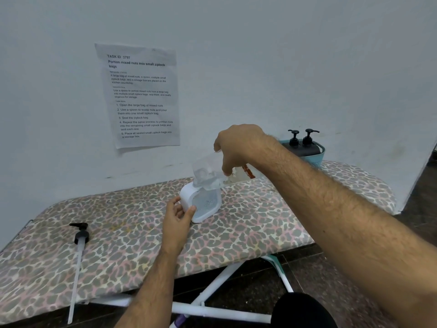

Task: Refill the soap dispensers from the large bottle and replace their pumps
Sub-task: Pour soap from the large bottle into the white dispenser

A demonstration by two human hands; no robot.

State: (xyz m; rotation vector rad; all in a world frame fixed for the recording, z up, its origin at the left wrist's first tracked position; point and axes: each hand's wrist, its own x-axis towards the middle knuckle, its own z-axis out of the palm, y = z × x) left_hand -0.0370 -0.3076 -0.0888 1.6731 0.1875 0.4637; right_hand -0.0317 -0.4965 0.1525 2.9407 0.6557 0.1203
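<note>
A white and clear soap dispenser (201,204) stands without its pump on the leopard-print ironing board (132,235). My left hand (177,215) grips its near side with fingers and thumb curled round it. My right hand (238,147) holds the large clear bottle (212,172) tipped over, its mouth down at the dispenser's neck. The bottle bears a red and white label near my wrist. A black pump (79,247) with a long clear tube lies on the board at the left.
Two black pump dispensers (301,143) stand in a teal basket (318,157) at the board's far right end. A printed sheet (139,95) is taped to the white wall. The board's white legs (212,294) and the dark floor show below.
</note>
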